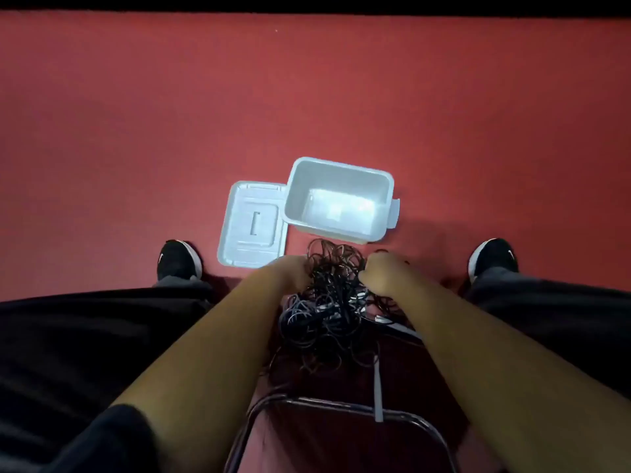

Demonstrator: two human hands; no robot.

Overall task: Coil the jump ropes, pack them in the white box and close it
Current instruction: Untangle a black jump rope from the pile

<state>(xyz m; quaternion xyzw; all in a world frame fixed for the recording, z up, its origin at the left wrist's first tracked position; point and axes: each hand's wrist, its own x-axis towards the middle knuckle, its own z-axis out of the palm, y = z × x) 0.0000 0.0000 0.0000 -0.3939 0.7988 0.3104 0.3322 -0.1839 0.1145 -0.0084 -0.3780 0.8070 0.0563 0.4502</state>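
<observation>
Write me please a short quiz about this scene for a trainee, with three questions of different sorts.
1. True or false: the box is empty.
2. Where is the lid? A) on the box; B) on the floor, left of the box; C) inside the box.
3. Name the black tangle between the left hand and the right hand.

Key: 1 true; 2 B; 3 ropes.
</observation>
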